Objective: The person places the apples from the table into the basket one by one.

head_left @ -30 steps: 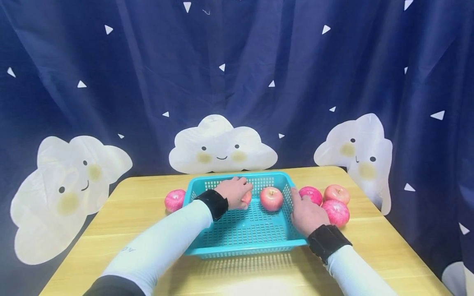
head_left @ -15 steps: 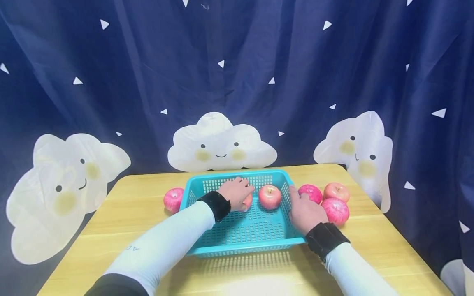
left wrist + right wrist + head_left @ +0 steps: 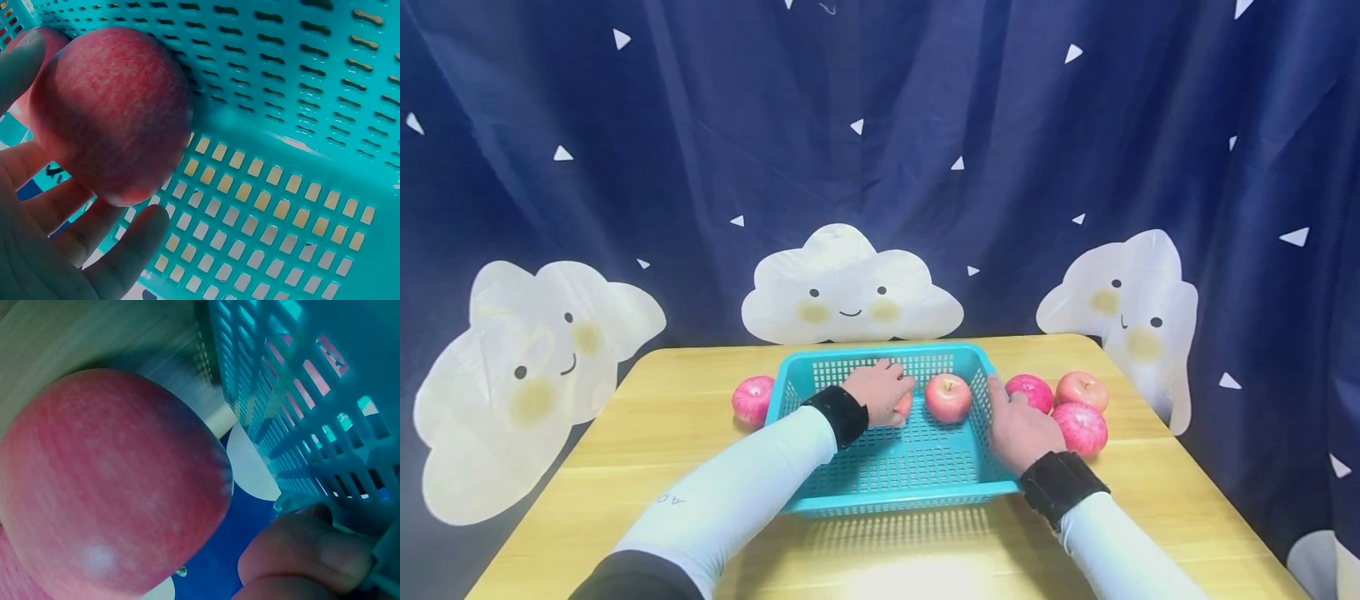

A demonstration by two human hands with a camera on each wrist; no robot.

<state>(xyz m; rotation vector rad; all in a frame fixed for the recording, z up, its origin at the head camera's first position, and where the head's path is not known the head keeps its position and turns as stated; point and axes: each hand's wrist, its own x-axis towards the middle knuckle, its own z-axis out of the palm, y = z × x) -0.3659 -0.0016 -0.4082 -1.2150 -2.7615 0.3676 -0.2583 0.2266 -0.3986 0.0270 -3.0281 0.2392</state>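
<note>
A turquoise plastic basket (image 3: pixel 898 500) with perforated walls stands on the table. Inside it, my left hand (image 3: pixel 876 393) holds a red apple (image 3: pixel 112 115) near the back wall, thumb on one side and fingers spread along the other. The hand covers most of this apple in the head view. Another pinkish apple (image 3: pixel 947 398) sits in the basket just to its right. My right hand (image 3: pixel 1021 425) grips the basket's right rim; in the right wrist view its fingers (image 3: pixel 300 550) curl over the edge. A large red apple (image 3: pixel 119 481) lies close beside that hand, outside the basket.
Right of the basket three apples cluster: a red one (image 3: pixel 1030 393), a paler one (image 3: pixel 1081 392) and a striped one (image 3: pixel 1080 429). One more apple (image 3: pixel 753 402) rests against the left side. Behind the wooden table (image 3: pixel 647 417) hangs a dark blue curtain (image 3: pixel 880 167) with clouds.
The head view shifts slightly. My left hand stays on its apple, my right hand stays on the rim, and the apples and basket keep their places.
</note>
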